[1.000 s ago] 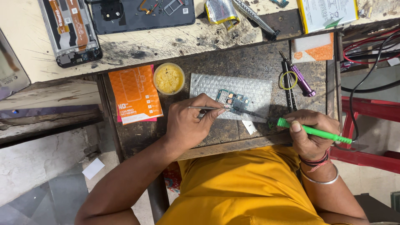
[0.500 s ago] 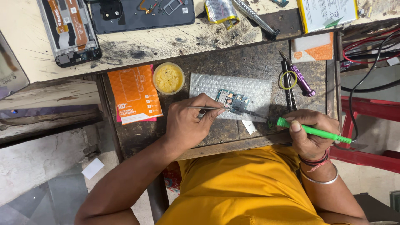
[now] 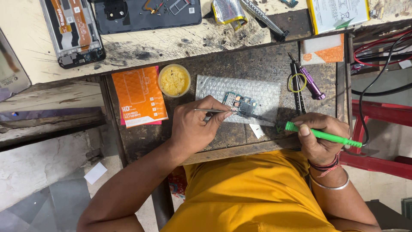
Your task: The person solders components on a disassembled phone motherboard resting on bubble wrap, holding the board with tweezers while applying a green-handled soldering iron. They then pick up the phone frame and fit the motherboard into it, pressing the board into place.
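While pinned under tweezers and iron: small circuit board (image 3: 238, 103), lying on a sheet of bubble wrap (image 3: 214, 88) near the middle of the dark counter (image 3: 257, 64), a little toward the near edge.
Left hand (image 3: 195, 129): clenched round thin metal tweezers (image 3: 208, 110), tips touching the board's left side, wrist resting on the counter.
Right hand (image 3: 319, 137): grasping a green-handled soldering iron (image 3: 322, 135) like a pen, dark tip reaching left to the board's near right corner; cable trailing off past the counter's right edge.
Toward the far edge: round tub of yellow paste (image 3: 174, 80) just left of the bubble wrap, orange packet (image 3: 139, 96) beside it at the left edge.
Right side of counter: purple screwdriver (image 3: 309, 81) and a yellow rubber band (image 3: 297, 82), near the iron hand but apart from it.
Beyond the far edge, on the pale scratched bench: opened phone bodies (image 3: 146, 15), a battery pack, more tools.
Risk, plastic: hot tip sits directly above bubble wrap; a slip off the board would likely melt it and stick it to the board.
Risk, parts: too long a dwell or a tweezer nudge could lift or shift a small component.
Risk, cable: a snag at the right edge could jerk the iron across the board.
Risk, fingers: left fingertips close to the tip; a slide could burn them.
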